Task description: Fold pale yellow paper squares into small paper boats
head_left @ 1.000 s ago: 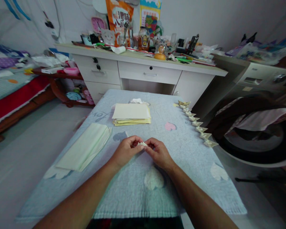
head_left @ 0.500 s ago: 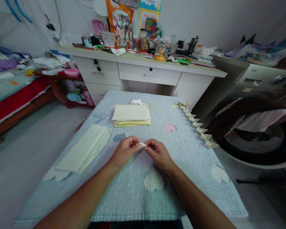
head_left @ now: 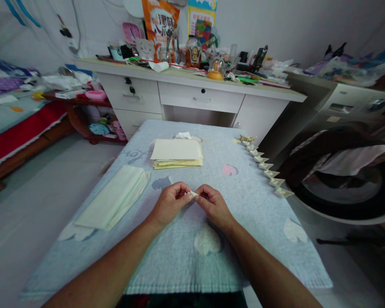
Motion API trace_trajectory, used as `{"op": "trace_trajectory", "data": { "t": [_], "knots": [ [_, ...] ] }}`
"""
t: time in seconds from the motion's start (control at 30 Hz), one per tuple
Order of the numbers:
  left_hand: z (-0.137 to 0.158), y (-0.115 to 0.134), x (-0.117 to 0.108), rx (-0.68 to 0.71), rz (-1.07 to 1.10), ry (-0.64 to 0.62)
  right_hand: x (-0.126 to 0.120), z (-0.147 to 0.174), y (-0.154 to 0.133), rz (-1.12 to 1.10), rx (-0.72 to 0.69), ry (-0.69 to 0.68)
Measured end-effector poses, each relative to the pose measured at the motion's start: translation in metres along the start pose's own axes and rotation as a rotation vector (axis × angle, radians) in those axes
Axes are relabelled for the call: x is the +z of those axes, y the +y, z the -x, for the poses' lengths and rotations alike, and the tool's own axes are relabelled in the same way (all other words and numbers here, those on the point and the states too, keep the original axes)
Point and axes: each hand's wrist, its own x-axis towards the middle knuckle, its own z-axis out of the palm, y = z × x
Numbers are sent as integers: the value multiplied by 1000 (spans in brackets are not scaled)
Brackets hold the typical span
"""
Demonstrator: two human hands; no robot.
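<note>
Between my two hands is a small folded piece of pale paper [head_left: 193, 193], mostly covered by the fingers. My left hand [head_left: 172, 200] pinches its left end between thumb and fingers. At the other end, the thumb and fingers of my right hand [head_left: 214, 203] close on it too. Beyond the hands lies a stack of cream and yellow paper sheets [head_left: 176, 149]. A sheaf of folded pale green paper [head_left: 115, 197] rests to the left. Several folded paper boats [head_left: 271, 174] stand in a row along the right side, with a patterned one [head_left: 248, 139] at the far end.
A blue cloth with heart prints [head_left: 167, 265] covers the table. Crumpled white paper [head_left: 183, 135] sits behind the stack. Past the table stands a white desk [head_left: 201, 92] crowded with jars and bags. To the right is a washing machine [head_left: 340, 102] with clothes in its open door.
My fingertips have drawn slightly closer together, and less of the small folded paper shows between them. The other papers and the boats stay in place; the view has shifted a little.
</note>
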Motion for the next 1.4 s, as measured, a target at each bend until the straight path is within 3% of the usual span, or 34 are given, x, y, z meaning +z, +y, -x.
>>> {"op": "trace_trajectory", "data": {
  "t": [0.5, 0.97, 1.4],
  "knots": [
    [0, -3, 1, 14, -31, 25, 2, -1, 4, -50, -6, 4],
    [0, -3, 1, 11, 68, 49, 5, -3, 2, -178, 16, -8],
    [1, -1, 1, 15, 16, 19, -1, -1, 7, -136, -30, -24]
  ]
}}
